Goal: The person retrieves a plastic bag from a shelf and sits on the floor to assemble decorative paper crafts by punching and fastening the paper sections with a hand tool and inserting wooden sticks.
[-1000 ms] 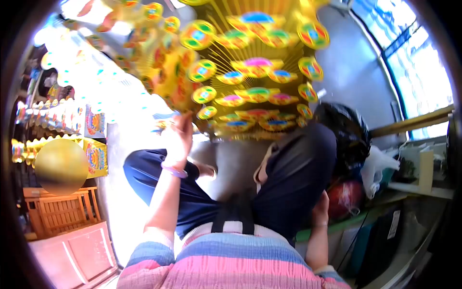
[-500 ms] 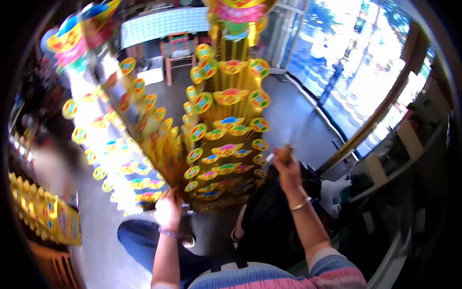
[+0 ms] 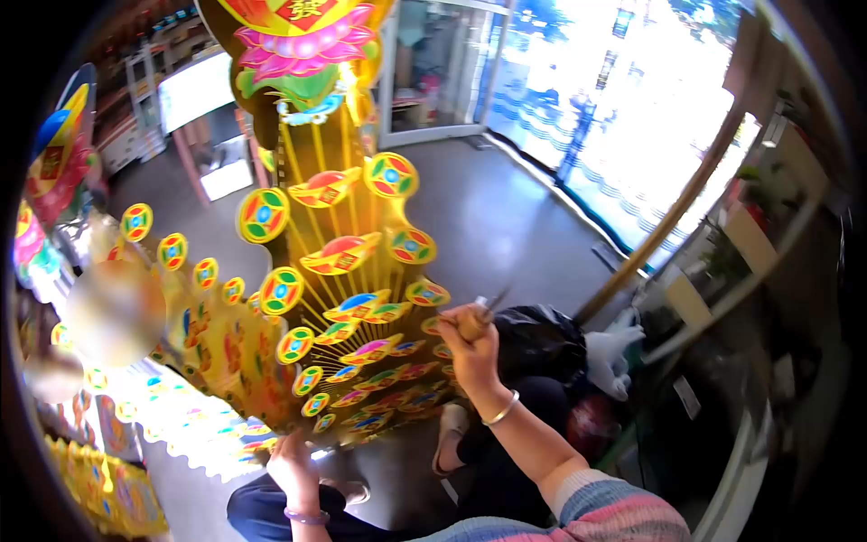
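A tall gold cardboard panel (image 3: 307, 239) stands tilted before me, with rows of ingot shapes and round coin-like discs and a pink lotus at its top. My left hand (image 3: 293, 467) is closed on its bottom edge, where it meets a second gold panel (image 3: 217, 334); the fingertips are partly hidden. In my right hand (image 3: 471, 357), raised beside the panel's right edge, is an awl (image 3: 476, 322) with a wooden handle. Its thin metal point is blurred and directed up and to the right, apart from the panel.
A black plastic bag (image 3: 542, 343) and a white bag (image 3: 612, 359) are to the right of my knees. More gold decorations (image 3: 108, 492) stand at lower left. Glass doors (image 3: 578, 117) are at the back right, and a table (image 3: 197, 93) is at the back left.
My right hand with the awl has come left, closer to the panel's edge. The panel looks nearer and leans more to the left. My left hand stays at the bottom edge, while the view has shifted.
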`<state>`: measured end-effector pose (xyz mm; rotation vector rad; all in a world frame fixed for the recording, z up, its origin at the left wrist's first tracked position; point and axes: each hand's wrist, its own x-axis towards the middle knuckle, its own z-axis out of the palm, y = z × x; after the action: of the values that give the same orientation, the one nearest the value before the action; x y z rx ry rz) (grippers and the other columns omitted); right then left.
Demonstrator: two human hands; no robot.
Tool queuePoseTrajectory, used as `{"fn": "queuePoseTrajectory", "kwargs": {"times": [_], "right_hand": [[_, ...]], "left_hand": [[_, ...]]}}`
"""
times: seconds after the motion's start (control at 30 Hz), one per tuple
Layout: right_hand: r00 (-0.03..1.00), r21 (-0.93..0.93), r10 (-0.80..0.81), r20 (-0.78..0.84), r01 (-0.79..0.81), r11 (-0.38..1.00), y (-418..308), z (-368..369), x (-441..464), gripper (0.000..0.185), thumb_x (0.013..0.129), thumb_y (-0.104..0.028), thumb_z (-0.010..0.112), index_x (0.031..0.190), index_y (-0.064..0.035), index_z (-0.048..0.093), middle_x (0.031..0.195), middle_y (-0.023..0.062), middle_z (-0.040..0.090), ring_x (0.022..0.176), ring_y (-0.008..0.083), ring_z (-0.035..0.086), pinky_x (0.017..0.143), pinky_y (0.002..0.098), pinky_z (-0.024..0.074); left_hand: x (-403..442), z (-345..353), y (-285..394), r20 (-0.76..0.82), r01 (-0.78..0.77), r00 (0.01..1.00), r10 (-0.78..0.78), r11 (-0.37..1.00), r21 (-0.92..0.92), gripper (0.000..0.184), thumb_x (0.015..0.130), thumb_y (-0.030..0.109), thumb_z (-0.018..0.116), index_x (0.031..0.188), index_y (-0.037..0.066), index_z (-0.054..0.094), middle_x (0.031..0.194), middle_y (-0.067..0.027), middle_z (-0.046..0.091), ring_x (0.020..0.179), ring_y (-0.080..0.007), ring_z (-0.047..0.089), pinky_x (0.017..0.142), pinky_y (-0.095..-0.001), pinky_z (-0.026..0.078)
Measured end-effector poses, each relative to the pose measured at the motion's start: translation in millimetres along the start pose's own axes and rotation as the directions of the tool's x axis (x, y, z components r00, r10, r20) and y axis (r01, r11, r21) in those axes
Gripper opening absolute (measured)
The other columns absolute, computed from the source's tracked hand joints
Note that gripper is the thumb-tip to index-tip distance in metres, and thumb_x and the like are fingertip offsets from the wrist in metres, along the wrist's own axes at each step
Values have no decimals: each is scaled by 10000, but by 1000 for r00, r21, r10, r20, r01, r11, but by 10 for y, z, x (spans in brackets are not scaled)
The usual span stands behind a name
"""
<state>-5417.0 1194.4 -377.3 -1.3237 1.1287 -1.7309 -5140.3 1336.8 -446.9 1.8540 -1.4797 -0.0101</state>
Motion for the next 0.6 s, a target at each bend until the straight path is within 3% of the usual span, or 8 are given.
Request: {"fn": "queuePoseTrajectory", "kwargs": {"times": [0.3, 0.37, 0.43, 0.5, 0.57, 0.6], "right_hand": [[978, 244, 134, 160, -170, 955, 14, -80, 156, 237, 796, 63, 635, 874, -56, 445, 860, 41, 585, 737, 76, 552, 630, 204, 478], [982, 269, 108, 153, -147, 952, 20, -91, 156, 243, 796, 78, 624, 861, -59, 434, 856, 49, 588, 739, 85, 557, 642, 209, 479], [983, 307, 121, 137, -159, 938, 41, -92, 128, 243, 796, 84, 618, 857, -60, 432, 856, 51, 588, 740, 87, 556, 645, 212, 476], [977, 321, 145, 157, -190, 928, -22, -94, 123, 236, 793, 84, 612, 858, -62, 437, 863, 51, 584, 765, 96, 553, 681, 227, 474], [969, 330, 179, 172, -228, 916, -19, -119, 105, 225, 784, 72, 615, 866, -65, 456, 882, 44, 578, 794, 104, 544, 738, 238, 465], [968, 320, 173, 181, -224, 920, 27, -142, 97, 224, 786, 67, 619, 869, -64, 457, 883, 41, 576, 797, 103, 544, 736, 237, 465]], "left_hand": [[63, -86, 207, 47, 0, 999, -12, 967, 253, 97, 767, 94, 606, 825, 76, 681, 690, -105, 625, 622, -291, 617, 576, -372, 494], [146, -292, 359, 270, 62, 948, -169, 929, 364, 145, 765, 187, 665, 872, 91, 682, 622, -105, 614, 600, -284, 618, 576, -354, 501], [445, -609, 755, 328, 135, 913, -242, 939, 315, 238, 753, 210, 705, 937, 63, 670, 656, -99, 626, 612, -242, 630, 593, -336, 503], [759, -791, 958, 109, 5, 994, 12, 988, -155, 401, 741, 191, 726, 1086, 23, 611, 806, -100, 639, 731, -203, 631, 644, -325, 501], [1211, -970, 1183, -35, -184, 983, 182, 938, -293, 574, 739, 168, 730, 1240, 5, 501, 1035, -119, 591, 944, -214, 593, 756, -324, 493], [1475, -986, 1271, -104, -269, 963, 248, 890, -369, 699, 741, 215, 725, 1332, 28, 404, 1193, -137, 518, 1099, -243, 523, 900, -342, 437]]}}
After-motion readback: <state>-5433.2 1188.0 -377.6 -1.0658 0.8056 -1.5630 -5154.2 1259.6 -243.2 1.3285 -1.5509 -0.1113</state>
